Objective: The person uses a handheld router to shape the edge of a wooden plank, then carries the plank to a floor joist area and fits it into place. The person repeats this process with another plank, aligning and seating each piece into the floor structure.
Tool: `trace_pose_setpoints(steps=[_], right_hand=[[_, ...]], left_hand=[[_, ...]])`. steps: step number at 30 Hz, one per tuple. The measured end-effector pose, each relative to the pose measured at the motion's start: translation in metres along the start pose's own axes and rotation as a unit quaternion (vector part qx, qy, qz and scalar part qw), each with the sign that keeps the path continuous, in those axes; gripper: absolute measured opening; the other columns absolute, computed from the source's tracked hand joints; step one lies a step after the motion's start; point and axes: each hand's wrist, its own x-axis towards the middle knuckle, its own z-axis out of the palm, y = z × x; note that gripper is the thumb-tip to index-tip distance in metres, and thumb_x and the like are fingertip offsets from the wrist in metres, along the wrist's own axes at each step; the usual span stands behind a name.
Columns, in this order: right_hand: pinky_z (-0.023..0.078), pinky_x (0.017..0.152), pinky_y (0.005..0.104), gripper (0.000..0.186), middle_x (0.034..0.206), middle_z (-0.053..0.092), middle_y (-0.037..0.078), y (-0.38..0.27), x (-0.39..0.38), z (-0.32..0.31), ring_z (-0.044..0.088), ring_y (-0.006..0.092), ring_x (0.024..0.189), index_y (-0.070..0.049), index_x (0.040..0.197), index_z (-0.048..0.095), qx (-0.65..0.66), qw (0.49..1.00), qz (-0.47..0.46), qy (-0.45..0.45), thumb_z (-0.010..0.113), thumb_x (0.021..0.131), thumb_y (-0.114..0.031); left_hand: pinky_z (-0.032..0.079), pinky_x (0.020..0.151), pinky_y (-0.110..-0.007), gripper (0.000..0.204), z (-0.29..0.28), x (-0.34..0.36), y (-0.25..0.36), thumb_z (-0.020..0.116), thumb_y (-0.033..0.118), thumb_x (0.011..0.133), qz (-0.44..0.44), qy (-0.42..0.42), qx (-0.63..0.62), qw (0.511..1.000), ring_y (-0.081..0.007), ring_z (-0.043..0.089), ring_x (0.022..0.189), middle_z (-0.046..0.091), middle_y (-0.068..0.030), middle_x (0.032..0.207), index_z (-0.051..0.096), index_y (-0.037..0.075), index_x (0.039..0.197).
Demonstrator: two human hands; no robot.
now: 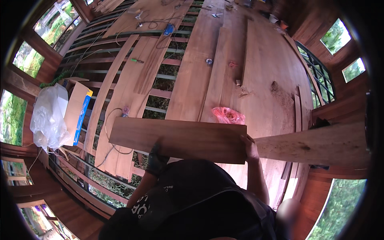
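Note:
A wide brown wooden board (182,138) spans crosswise in front of my body, above the floor. At its right end my bare right hand (250,149) grips the edge, fingers curled over the corner. My left hand (156,161), in a dark glove, is at the board's near edge, left of the middle; its fingers are partly hidden beneath the board. Just beyond the board lies a pink plastic bag (228,115) on the planks. A cable (107,120) loops on the floor past the board's left end.
Floor planks (188,88) cover the middle and right. Open gaps between joists (160,93) show greenery below. On the left stands a cardboard box (80,105) with a clear plastic bag (49,120). A wooden post (312,147) is at right. Sawdust (282,96) lies heaped; a blue tool (168,29) sits farther off.

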Motion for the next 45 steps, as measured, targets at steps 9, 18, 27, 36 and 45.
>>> trace_pose_setpoints(steps=[9,18,27,36,45], right_hand=[[0.055,0.097,0.0447,0.050,0.121,0.063,0.015,-0.101,0.194,0.052,0.065,0.0290,0.109,0.000,0.136,0.051,0.026,0.997,0.069,-0.004,0.061,0.089,-0.015],[0.052,0.102,0.0453,0.053,0.124,0.064,0.015,-0.153,0.296,0.084,0.064,0.0302,0.115,0.004,0.136,0.051,0.195,0.980,0.004,-0.023,0.064,0.086,-0.010],[0.054,0.094,0.0425,0.046,0.119,0.064,0.013,-0.239,0.511,0.115,0.066,0.0275,0.108,0.004,0.129,0.055,0.228,0.967,-0.043,0.103,0.064,0.085,-0.003],[0.059,0.072,0.0362,0.029,0.097,0.064,0.007,-0.368,0.709,0.102,0.067,0.0212,0.084,0.000,0.110,0.060,0.125,0.967,-0.107,0.197,0.065,0.083,-0.011],[0.057,0.069,0.0369,0.032,0.098,0.064,0.010,-0.428,0.929,0.104,0.067,0.0250,0.088,0.002,0.112,0.061,0.134,0.919,-0.178,0.324,0.067,0.083,-0.010]], left_hand=[[0.055,0.096,-0.039,0.037,0.070,0.244,0.095,0.065,0.032,0.097,-0.116,-0.020,-0.009,0.993,-0.0209,0.067,0.107,0.067,-0.0064,0.118,0.062,0.011,0.127],[0.054,0.100,-0.043,0.030,0.232,0.490,0.136,0.063,0.015,0.094,-0.190,-0.156,-0.041,0.968,-0.0247,0.066,0.113,0.069,-0.0115,0.121,0.063,0.002,0.121],[0.055,0.085,-0.035,0.028,0.393,0.685,0.133,0.057,0.035,0.100,-0.275,-0.110,0.286,0.911,-0.0165,0.069,0.096,0.072,-0.0018,0.108,0.064,0.017,0.121],[0.048,0.082,-0.039,0.029,0.337,0.812,0.247,0.059,0.038,0.095,-0.140,0.038,0.581,0.801,-0.0181,0.066,0.098,0.069,-0.0010,0.110,0.062,0.020,0.118],[0.045,0.067,-0.044,0.034,0.210,0.932,0.320,0.034,0.037,0.103,-0.498,0.098,0.429,0.747,-0.0216,0.060,0.080,0.066,-0.0055,0.088,0.063,0.019,0.105]])
